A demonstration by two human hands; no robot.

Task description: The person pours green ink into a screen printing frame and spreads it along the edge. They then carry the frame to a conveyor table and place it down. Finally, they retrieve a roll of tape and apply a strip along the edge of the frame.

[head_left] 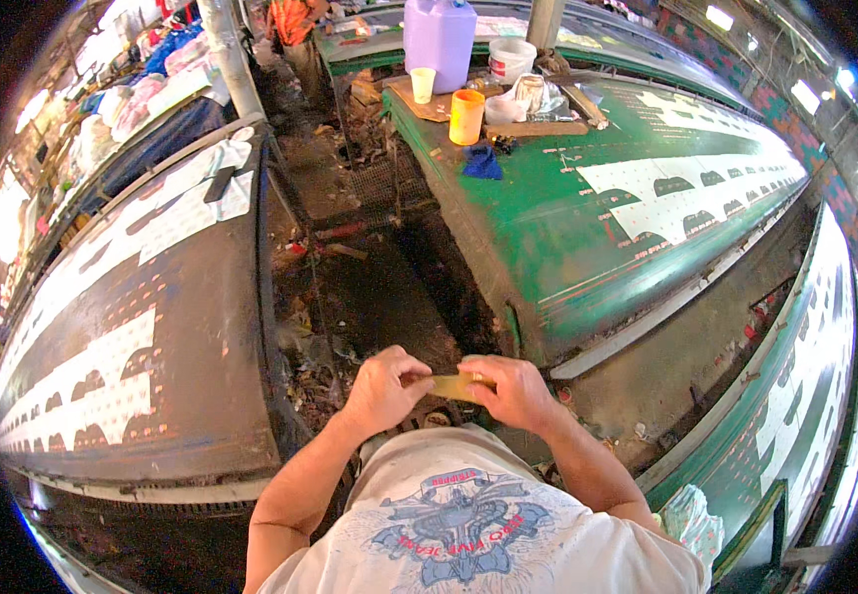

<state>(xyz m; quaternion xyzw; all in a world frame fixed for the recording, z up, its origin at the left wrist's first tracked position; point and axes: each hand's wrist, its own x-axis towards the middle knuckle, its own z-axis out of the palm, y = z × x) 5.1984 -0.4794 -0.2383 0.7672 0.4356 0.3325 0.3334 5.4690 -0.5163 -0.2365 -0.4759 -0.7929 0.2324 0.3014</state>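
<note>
A short yellowish-brown strip (454, 387) that looks like tape is stretched between my two hands, in front of my shirt at waist height. My left hand (384, 389) pinches its left end between thumb and fingers. The other end sits in the closed fingers of my right hand (516, 388), which cover part of it. Both hands are in the air over the gap between two long tables, touching neither.
On the left stands a dark table (206, 366) with white printed fabric pieces. The green table (528, 228) on the right carries similar pieces, an orange cup (466, 117), a purple jug (441, 45) and a white bucket (511, 61). Debris litters the aisle. A person (293, 25) in orange stands far off.
</note>
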